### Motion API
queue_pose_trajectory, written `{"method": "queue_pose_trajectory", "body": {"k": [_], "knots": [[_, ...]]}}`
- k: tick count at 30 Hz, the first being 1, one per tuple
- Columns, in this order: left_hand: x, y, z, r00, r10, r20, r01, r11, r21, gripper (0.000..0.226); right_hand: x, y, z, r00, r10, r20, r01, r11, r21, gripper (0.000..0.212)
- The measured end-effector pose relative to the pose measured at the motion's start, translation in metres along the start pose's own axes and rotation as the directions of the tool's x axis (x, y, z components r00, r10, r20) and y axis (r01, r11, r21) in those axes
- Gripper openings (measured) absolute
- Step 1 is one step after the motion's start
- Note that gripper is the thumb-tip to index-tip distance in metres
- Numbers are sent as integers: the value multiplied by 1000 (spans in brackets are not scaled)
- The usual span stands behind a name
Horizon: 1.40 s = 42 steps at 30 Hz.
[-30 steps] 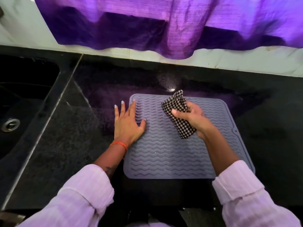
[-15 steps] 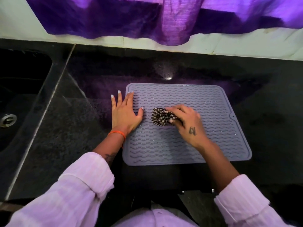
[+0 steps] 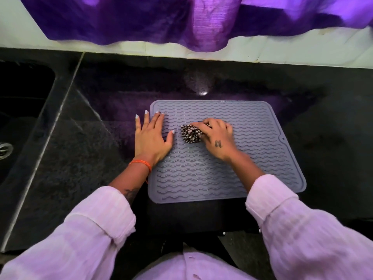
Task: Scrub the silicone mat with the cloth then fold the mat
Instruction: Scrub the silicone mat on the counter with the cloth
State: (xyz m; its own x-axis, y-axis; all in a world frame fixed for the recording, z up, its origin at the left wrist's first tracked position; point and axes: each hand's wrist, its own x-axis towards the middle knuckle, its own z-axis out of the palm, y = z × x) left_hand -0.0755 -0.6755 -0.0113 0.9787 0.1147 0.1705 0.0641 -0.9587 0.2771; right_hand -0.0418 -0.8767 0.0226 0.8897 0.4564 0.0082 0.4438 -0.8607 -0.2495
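1. The grey silicone mat (image 3: 252, 158) lies flat and unfolded on the black tabletop (image 3: 80, 168).
2. The checked cloth (image 3: 190, 133) sits bunched on the mat's middle — the right hand (image 3: 217, 138) grips it, fingers curled over it.
3. The left hand (image 3: 151, 138) presses the mat's left edge, fingers straight, slightly spread.
4. A sink (image 3: 24, 118) lies far left — purple curtain (image 3: 181, 21) hangs behind.

Black stone counter (image 3: 84, 150) — sink (image 3: 22, 110) left, purple curtain (image 3: 181, 19) behind
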Motion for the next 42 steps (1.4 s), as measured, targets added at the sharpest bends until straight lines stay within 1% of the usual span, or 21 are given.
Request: {"method": "queue_pose_trajectory", "body": {"k": [3, 5, 7, 9, 10, 12, 14, 16, 18, 20, 23, 26, 28, 30, 31, 33, 35, 36, 38, 40, 42], "knots": [[1, 0, 0, 1000, -8, 18, 8, 1000, 8, 72, 13, 3, -13, 999, 4, -37, 0, 995, 98, 42], [1, 0, 0, 1000, -11, 19, 11, 1000, 7, 71, 16, 2, -12, 996, 20, -82, -13, 996, 91, 43], [1, 0, -1, 1000, -12, 16, 12, 1000, 1, 70, 13, -2, -7, 999, 7, -35, -6, 999, 43, 43], [0, 0, -1, 1000, -13, 11, 13, 1000, -4, 67, 10, -6, -11, 1000, -7, -2, 7, 998, 60, 43], [0, 0, -1, 1000, -13, 10, 13, 1000, -7, 65, 7, -7, -17, 1000, -17, -17, 18, 996, 84, 44], [1, 0, -2, 1000, -14, 12, 14, 1000, -18, 62, -10, -10, -27, 991, -58, -121, 71, 992, 106, 45], [1, 0, -2, 1000, -20, 10, 20, 999, -32, 61, -39, -13, -25, 977, -79, -196, 88, 995, 37, 40], [1, 1, -2, 1000, -21, 11, 22, 999, -33, 61, -70, -14, -9, 973, -88, -213, 70, 993, -93, 42], [0, 0, -1, 1000, -17, 13, 17, 1000, -25, 62, -87, -16, 4, 970, -78, -229, 42, 987, -158, 49], [0, 0, -2, 1000, -17, 16, 18, 1000, -17, 66, -88, -18, 3, 963, -92, -252, 36, 975, -219, 48], [-1, 0, -4, 1000, -19, 24, 19, 1000, -7, 71, -84, -24, -10, 966, -112, -231, 36, 950, -310, 38], [-2, 0, -4, 1000, -20, 23, 20, 1000, 8, 72, -88, -13, -28, 982, -32, -185, -31, 945, -325, 37], [-1, -1, -3, 1000, -17, 23, 17, 1000, 5, 69, -94, -1, -43, 968, 68, -241, -133, 955, -266, 36], [0, -1, -2, 1000, -16, 24, 16, 1000, 2, 68, -97, 9, -54, 911, 189, -367, -244, 964, -109, 38], [0, 0, -2, 1000, -16, 23, 15, 1000, 1, 68, -98, 14, -55, 888, 242, -390, -272, 962, -24, 41], [-1, 0, -2, 1000, -15, 15, 15, 1000, 2, 69, -95, 21, -53, 903, 296, -312, -254, 952, 169, 43], [-1, 0, -2, 1000, -13, 8, 13, 1000, 4, 64, -93, 23, -50, 944, 257, -207, -197, 942, 270, 43], [-1, 0, -2, 1000, -12, 6, 12, 1000, 4, 63, -94, 20, -48, 957, 234, -170, -187, 949, 255, 43], [-1, 1, -2, 1000, -10, 0, 10, 1000, 6, 61, -94, 7, -42, 973, 193, -124, -177, 976, 128, 46], [-1, 2, -2, 1000, -12, -2, 12, 1000, 11, 60, -94, -12, -35, 979, 150, -138, -156, 987, -35, 48], [-2, 2, -3, 1000, -12, -6, 12, 1000, 17, 60, -92, -31, -26, 983, 79, -166, -110, 976, -189, 39]]}}
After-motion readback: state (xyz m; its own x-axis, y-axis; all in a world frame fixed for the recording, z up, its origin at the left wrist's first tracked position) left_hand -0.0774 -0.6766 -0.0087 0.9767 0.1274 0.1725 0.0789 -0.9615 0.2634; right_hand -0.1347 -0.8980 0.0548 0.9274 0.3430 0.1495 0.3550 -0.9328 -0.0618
